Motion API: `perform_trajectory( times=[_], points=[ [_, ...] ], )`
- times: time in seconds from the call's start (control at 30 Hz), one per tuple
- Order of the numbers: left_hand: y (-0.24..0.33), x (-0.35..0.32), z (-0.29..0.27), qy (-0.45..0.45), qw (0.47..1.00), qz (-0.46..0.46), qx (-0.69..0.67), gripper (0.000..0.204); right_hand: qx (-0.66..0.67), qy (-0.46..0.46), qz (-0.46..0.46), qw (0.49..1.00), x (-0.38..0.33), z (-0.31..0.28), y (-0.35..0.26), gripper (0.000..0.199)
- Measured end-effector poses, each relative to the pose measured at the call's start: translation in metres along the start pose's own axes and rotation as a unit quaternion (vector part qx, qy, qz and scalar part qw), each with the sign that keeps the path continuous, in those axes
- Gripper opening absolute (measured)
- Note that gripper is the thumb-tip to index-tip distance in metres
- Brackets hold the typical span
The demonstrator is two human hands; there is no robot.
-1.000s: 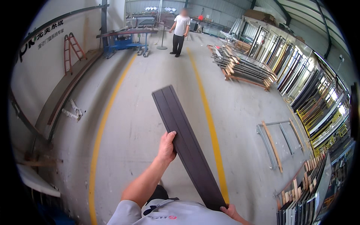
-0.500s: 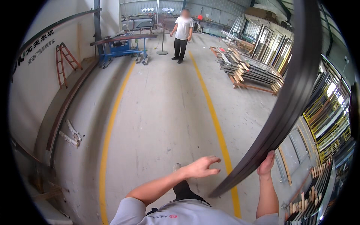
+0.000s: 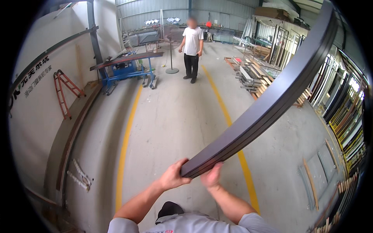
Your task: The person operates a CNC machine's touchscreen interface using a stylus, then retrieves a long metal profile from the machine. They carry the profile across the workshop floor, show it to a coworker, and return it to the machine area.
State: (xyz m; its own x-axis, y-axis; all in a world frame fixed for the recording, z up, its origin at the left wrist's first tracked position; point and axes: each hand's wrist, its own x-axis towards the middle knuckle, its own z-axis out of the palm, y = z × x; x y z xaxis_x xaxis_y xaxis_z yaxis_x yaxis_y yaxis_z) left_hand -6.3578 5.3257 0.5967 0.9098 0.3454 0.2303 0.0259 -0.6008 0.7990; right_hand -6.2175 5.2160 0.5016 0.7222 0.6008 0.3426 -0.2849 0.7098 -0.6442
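We are in a big workshop. We can tell from the gray floor (image 3: pixel 175 116), which has long yellow lines (image 3: pixel 218 93) on it, and from the metal wall (image 3: pixel 149 11) at the far end. On our left we see a red ladder (image 3: pixel 61 94) by a white wall (image 3: pixel 35 106), and a blue bench (image 3: pixel 123 70) with little wheels. On our right we see lots of long frames (image 3: pixel 342 105) standing close together, and a pile of wood and bars (image 3: pixel 252 77) near them.
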Motion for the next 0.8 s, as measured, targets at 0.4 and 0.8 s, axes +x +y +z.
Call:
perform_trajectory(
  times=[0.4, 0.8],
  points=[
    [-0.384, 0.168, -0.165, -0.114, 0.936, -0.294, -0.155, 0.040, -0.095, 0.111, 0.018, 0.989, 0.439, 0.014, 0.161, 0.044],
    [-0.649, 0.287, -0.330, -0.170, 0.867, -0.459, -0.097, 0.037, -0.317, 0.163, -0.075, 0.931, 0.921, -0.003, 0.346, 0.064]
  ],
)
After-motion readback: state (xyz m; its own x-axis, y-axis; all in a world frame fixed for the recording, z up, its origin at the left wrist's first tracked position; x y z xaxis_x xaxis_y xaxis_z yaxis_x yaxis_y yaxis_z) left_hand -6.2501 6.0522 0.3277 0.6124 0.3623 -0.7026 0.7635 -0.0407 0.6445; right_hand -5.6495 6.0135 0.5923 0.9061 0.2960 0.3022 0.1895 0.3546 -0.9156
